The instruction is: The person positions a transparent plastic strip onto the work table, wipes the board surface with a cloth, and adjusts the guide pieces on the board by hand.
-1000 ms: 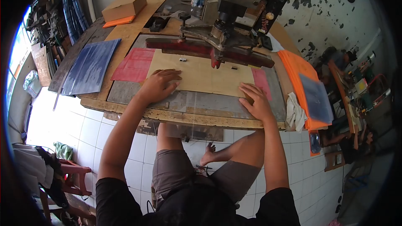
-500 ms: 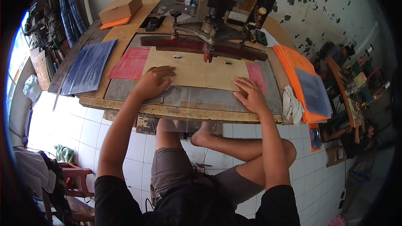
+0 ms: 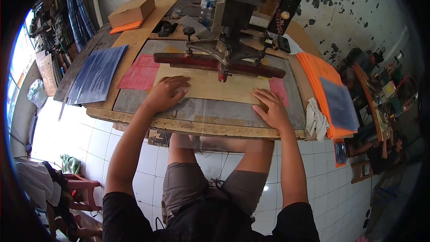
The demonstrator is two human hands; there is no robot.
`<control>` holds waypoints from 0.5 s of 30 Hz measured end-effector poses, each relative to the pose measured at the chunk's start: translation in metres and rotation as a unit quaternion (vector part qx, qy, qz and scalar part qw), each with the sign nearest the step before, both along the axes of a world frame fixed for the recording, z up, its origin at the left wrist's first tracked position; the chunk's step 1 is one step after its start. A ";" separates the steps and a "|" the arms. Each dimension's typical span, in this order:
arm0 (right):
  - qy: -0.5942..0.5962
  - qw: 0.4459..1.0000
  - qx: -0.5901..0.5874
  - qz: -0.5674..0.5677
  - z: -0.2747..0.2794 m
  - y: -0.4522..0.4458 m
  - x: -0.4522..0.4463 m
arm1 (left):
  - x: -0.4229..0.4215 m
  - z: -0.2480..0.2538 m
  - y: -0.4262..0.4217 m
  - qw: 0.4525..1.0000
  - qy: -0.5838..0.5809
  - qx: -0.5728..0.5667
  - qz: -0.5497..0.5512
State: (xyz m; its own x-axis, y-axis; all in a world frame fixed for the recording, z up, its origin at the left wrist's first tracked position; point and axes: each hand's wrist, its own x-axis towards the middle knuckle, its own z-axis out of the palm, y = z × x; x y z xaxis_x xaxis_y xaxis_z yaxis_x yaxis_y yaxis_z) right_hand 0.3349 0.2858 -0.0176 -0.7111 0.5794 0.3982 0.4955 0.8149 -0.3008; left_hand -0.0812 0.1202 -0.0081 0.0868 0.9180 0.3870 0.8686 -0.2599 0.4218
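Note:
My left hand [image 3: 168, 93] lies palm down, fingers stretched, on the left part of a pale yellow sheet [image 3: 219, 90]. At the sheet's right end my right hand [image 3: 272, 108] rests flat with its fingers apart. Just beyond both hands, the long red bar [image 3: 197, 61] of a press [image 3: 226, 47] spans the sheet, low over it; whether it touches cannot be told. Pink material [image 3: 139, 72] shows at the left end of the yellow sheet, and a pink piece [image 3: 280, 90] at the right. A clear film appears to hang over the table's front edge.
Blue-tinted clear sheets [image 3: 96, 76] lie at the left, near a cardboard box [image 3: 131, 11]. On the right are an orange stack [image 3: 316, 78], a blue clear pouch [image 3: 338, 101] and a white cloth [image 3: 316, 120]. A bottle [image 3: 207, 6] and a phone [image 3: 283, 43] sit behind. Another person is at far right.
The press's red bar has come down towards the yellow sheet, covering two small dark pieces seen on it before. My hands stay in place. My raised, crossed leg has been lowered.

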 end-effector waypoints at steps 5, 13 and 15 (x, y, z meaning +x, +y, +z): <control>-0.006 1.000 -0.002 -0.008 0.004 -0.004 -0.001 | 0.001 -0.002 0.001 1.000 -0.001 0.026 0.004; -0.010 1.000 -0.001 -0.012 0.006 -0.006 -0.002 | -0.001 -0.004 0.002 1.000 0.004 0.028 0.001; -0.014 1.000 0.005 -0.016 0.005 -0.005 -0.001 | -0.001 -0.004 0.002 1.000 0.007 0.027 0.000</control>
State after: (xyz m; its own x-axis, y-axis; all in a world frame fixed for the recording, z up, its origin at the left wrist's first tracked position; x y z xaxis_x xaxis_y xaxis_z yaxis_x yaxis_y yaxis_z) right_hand 0.3338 0.2809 -0.0128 -0.7035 0.5975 0.3848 0.5291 0.8019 -0.2775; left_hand -0.0825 0.1221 -0.0124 0.0923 0.8960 0.4344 0.8749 -0.2813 0.3943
